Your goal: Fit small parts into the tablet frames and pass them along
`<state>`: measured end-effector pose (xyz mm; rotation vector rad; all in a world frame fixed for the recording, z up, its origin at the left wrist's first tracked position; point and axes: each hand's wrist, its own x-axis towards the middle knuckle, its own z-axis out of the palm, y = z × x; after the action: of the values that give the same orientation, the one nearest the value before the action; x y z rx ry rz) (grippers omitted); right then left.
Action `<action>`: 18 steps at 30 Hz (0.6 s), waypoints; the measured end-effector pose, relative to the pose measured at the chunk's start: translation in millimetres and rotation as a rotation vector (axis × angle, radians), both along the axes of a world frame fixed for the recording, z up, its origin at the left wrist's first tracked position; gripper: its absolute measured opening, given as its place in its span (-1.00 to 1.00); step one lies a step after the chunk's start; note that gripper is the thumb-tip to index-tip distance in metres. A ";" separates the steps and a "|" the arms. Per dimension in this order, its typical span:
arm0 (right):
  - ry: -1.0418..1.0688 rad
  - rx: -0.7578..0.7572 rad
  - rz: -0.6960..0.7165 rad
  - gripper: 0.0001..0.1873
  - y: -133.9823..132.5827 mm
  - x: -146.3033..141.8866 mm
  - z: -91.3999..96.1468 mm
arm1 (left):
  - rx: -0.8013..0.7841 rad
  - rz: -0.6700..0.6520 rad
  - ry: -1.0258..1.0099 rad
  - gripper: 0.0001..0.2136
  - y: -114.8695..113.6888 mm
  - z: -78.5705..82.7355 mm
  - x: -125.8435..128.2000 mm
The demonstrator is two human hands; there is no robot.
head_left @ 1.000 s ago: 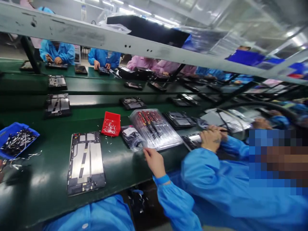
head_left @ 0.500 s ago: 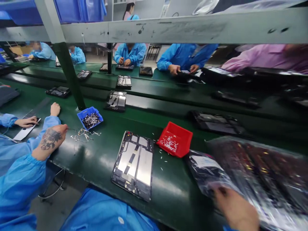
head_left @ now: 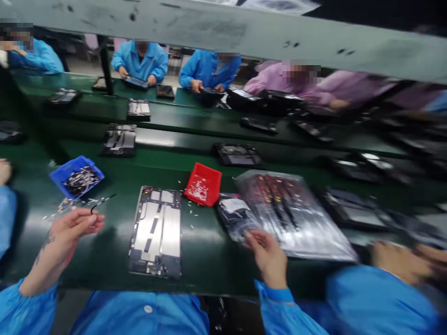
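My left hand (head_left: 75, 228) pinches a short, thin black-and-silver cable (head_left: 103, 201), held over the bench beside a blue bin (head_left: 59, 176) of small dark and silver parts. Several loose parts (head_left: 64, 204) lie in front of that bin. In front of me rests an opened tablet (head_left: 156, 232), its silver battery cells facing up. My right hand (head_left: 268, 253) has its fingers closed on the near end of a small clear bag (head_left: 233, 207) with dark contents and a white label. A red bin (head_left: 213, 181) of tiny white pieces stands just behind this bag.
A large clear bag (head_left: 314, 232) with dark strips lies at the right. Other tablets (head_left: 120, 139) sit along the raised green line. Co-workers (head_left: 141, 60) sit opposite, and a neighbour's sleeve (head_left: 377, 298) is close at the right. A grey beam (head_left: 209, 28) crosses overhead.
My view has swung right, bringing the neighbour at the right into sight. My left hand still holds the thin cable; my right hand remains at the small bag.
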<state>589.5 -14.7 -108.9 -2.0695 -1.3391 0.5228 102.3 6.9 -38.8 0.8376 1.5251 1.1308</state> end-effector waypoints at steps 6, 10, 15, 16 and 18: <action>0.675 0.142 -0.274 -0.62 -28.0 -68.0 44.8 | -0.122 -0.179 -0.177 -0.74 16.1 -30.0 72.5; 1.033 -0.014 -0.082 -0.64 3.5 -120.6 64.4 | -0.122 -0.207 -0.254 -0.77 28.0 -24.3 115.3; 1.284 -0.070 0.066 -0.66 37.1 -154.5 64.5 | -0.198 -0.216 -0.404 -0.77 38.9 -10.2 139.3; 1.315 -0.073 0.081 -0.66 40.3 -157.8 63.0 | -0.212 -0.202 -0.425 -0.77 40.1 -8.4 141.7; 1.353 -0.081 0.108 -0.66 44.6 -162.5 59.5 | -0.236 -0.185 -0.461 -0.74 41.6 -6.8 145.3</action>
<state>427.0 29.9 -49.4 -1.1314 -0.5617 1.6263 247.6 48.5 -45.6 0.5010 1.1431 0.9094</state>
